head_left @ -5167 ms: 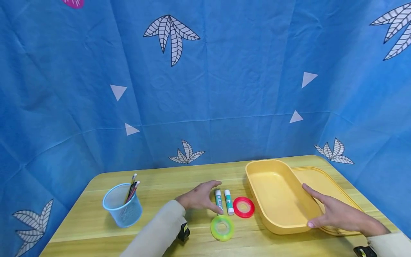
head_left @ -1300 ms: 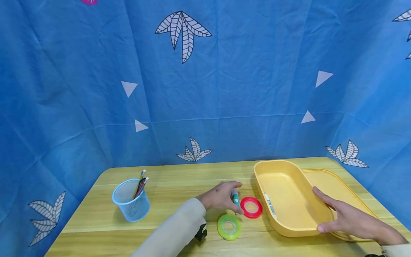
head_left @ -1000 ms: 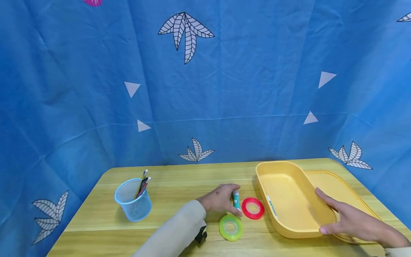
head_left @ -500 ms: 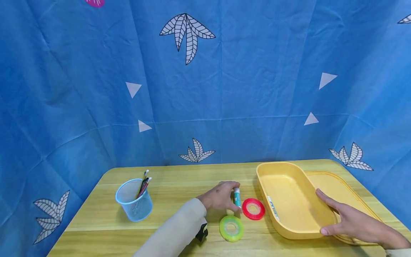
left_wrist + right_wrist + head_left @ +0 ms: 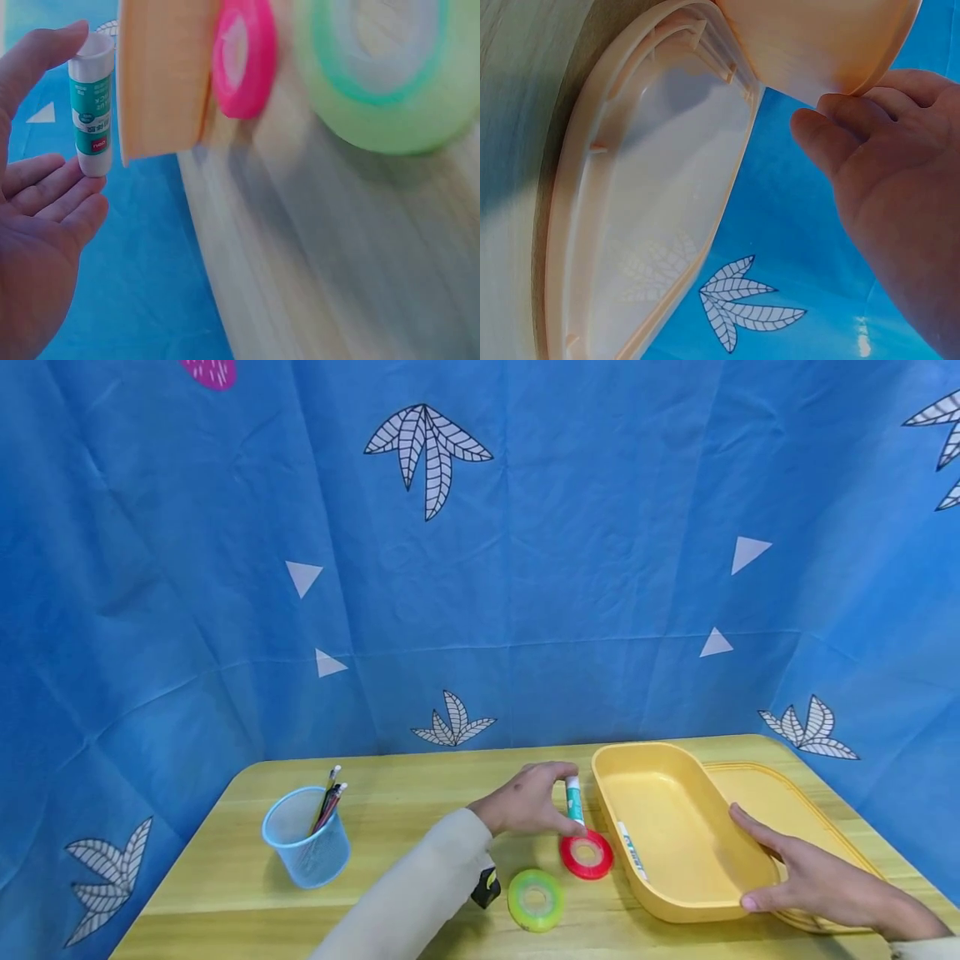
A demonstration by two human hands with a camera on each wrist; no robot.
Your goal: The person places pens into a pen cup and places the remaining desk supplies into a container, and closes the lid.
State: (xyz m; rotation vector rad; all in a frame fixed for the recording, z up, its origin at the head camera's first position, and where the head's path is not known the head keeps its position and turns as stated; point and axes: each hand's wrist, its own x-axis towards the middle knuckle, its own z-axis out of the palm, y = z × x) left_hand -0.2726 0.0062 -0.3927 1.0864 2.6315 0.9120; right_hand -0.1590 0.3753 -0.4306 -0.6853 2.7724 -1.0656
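Note:
A white and green glue stick point(image 5: 91, 109) is pinched lengthwise between the thumb and fingers of my left hand point(image 5: 528, 802). In the head view it appears just behind the red tape roll point(image 5: 587, 871) and left of the yellow plastic box point(image 5: 693, 912). Another glue stick point(image 5: 632, 852) lies inside the box against its left wall. My right hand point(image 5: 813, 881) holds the box at its near right corner, thumb and fingers spread along its side. In the right wrist view, part of the fingers is hidden behind the box point(image 5: 817, 45). A yellow-green tape roll point(image 5: 517, 902) lies nearer the front.
The yellow lid point(image 5: 783, 802) lies right of the box and partly beneath it. A light-blue mesh cup point(image 5: 311, 860) with several pencils point(image 5: 327, 806) stands on the left of the wooden table point(image 5: 420, 768). A blue curtain point(image 5: 570, 577) hangs behind.
One glue stick has gone from the table into the box. My left hand has taken hold of the other and moved it right and away from me. My right hand stays at the box.

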